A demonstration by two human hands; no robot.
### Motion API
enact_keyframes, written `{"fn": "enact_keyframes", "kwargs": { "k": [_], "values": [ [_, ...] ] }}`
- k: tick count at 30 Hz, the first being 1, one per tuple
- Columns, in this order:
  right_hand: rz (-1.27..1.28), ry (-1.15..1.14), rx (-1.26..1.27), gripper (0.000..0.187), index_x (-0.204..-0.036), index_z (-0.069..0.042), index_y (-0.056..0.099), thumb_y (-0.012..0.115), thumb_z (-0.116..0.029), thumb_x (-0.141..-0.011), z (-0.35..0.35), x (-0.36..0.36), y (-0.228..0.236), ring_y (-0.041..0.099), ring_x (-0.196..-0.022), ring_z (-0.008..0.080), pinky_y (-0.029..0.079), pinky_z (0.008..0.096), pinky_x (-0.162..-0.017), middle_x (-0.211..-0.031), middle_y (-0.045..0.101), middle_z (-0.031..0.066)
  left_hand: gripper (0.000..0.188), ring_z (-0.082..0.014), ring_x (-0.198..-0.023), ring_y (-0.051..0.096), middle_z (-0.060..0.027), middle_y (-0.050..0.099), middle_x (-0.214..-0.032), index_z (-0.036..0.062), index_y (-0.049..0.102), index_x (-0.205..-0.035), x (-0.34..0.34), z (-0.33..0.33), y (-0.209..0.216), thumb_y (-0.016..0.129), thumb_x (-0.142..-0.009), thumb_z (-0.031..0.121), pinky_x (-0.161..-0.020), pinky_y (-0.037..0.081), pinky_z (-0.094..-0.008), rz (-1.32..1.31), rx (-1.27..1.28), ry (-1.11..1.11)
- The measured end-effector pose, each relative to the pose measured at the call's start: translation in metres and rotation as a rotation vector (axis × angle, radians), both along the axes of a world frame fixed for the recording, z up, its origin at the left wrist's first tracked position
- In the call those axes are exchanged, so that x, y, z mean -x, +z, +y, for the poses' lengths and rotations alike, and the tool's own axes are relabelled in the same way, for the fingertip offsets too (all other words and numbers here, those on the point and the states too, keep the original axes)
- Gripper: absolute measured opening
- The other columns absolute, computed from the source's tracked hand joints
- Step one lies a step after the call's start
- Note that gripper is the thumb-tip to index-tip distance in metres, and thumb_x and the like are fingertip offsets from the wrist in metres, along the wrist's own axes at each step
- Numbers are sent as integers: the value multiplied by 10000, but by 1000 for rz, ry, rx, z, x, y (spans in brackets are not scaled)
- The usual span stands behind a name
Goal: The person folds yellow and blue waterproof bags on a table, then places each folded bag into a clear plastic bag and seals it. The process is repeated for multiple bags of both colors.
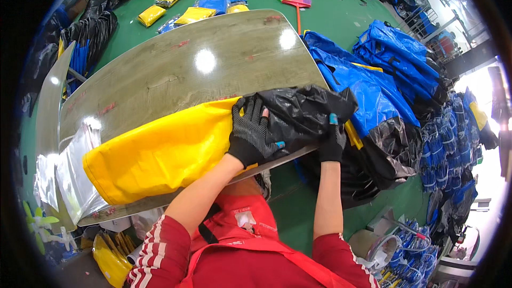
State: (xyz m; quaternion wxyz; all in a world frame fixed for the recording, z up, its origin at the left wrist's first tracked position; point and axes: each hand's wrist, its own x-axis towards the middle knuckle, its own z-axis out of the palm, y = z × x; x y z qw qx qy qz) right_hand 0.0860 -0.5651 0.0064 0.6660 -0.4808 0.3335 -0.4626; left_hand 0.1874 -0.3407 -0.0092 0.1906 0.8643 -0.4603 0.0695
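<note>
A long folded sheet of shiny plastic, yellow (165,146) at its left part and black (298,114) at its right, lies along the near edge of the table. My left hand (249,130), in a black dotted glove with some fingertips bare or blue, rests flat with fingers spread where yellow meets black. My right hand (333,141), gloved alike, is at the sheet's right end. Its blue-tipped thumb lies over the black plastic; the other fingers are mostly hidden, and the hand appears closed on the edge.
The wood-patterned table (202,82) has clear plastic bags (80,170) at its left end. Blue and black sheets (362,96) are heaped against its right side. Packed yellow and blue bundles (194,15) and a broom (295,2) lie on the green floor beyond.
</note>
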Motion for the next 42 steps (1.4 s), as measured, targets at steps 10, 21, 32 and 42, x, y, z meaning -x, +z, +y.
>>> {"fn": "enact_keyframes", "kwargs": {
  "k": [10,21,32,42],
  "values": [
    [417,581,1449,846,-1374,-74,427,782,-317,-646,183,-41,50,381,-1277,487,266,585,-1068,-1348,456,263,578,-333,-1331,394,-163,467,-1407,83,440,-1398,37,111,41,556,-899,350,-1145,241,-407,313,91,-569],
    [513,948,1682,910,-1317,-12,503,633,-677,-710,226,-88,29,391,-1287,423,185,544,-1120,-1375,430,255,577,-446,-1383,266,-136,447,-1441,123,566,-1303,-46,219,-7,529,-874,508,-1127,39,-622,-32,-150,132],
    [1066,907,1612,683,-1473,-123,352,432,-477,-894,318,-128,14,338,-1301,513,43,684,-1078,-1399,376,349,827,-385,-1415,242,-242,308,-1496,-1,318,-1438,-66,357,6,622,-842,484,-1151,173,-512,-397,28,773],
    [768,690,1621,612,-1364,-126,496,547,-487,-873,345,-155,-15,366,-1305,388,120,605,-1119,-1375,452,215,476,-285,-1106,615,-134,611,-1249,16,503,-1318,-65,449,16,610,-925,262,-956,501,-425,1655,1139,582]
  ]
}}
